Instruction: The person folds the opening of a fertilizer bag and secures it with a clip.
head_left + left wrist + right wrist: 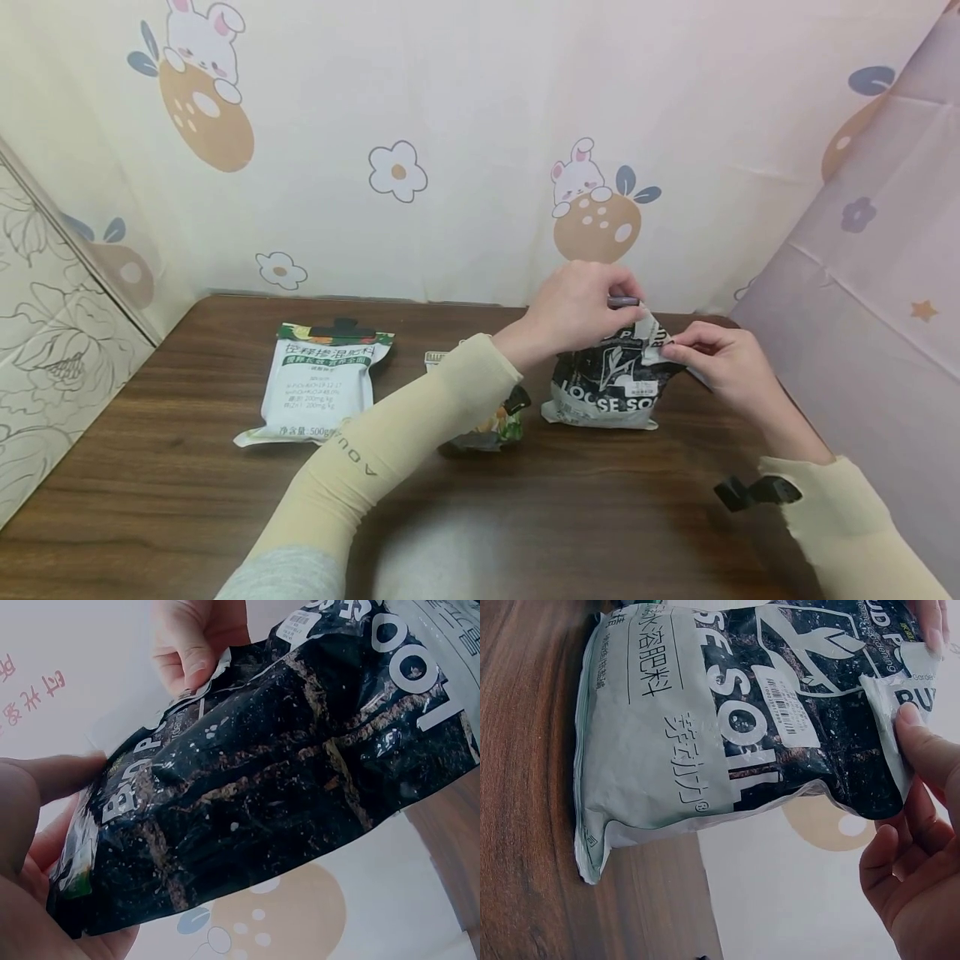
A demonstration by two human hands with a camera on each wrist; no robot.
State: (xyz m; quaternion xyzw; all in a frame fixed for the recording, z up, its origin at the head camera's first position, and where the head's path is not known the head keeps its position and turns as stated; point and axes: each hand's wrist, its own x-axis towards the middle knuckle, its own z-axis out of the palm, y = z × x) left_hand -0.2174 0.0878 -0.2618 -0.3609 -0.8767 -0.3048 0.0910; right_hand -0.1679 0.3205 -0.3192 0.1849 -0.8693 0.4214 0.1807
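Note:
A black-and-white soil bag (600, 375) stands upright on the wooden table, its lettering reading "LOOSE SOIL". At its top edge my left hand (581, 307) pinches the film, thumb on one side and fingers on the other, as the left wrist view also shows on the bag (247, 772). My right hand (723, 362) grips the top right corner between thumb and fingers. There a pale flap (889, 727) of the bag folds over under the right thumb. The bag's lower part (652, 727) looks full and bulges.
On the left a white bag (318, 383) with green print stands on the table (187, 500). A smaller bag with a colourful picture (491, 429) sits partly hidden behind my left forearm. A patterned curtain (480, 208) hangs along the table's back edge.

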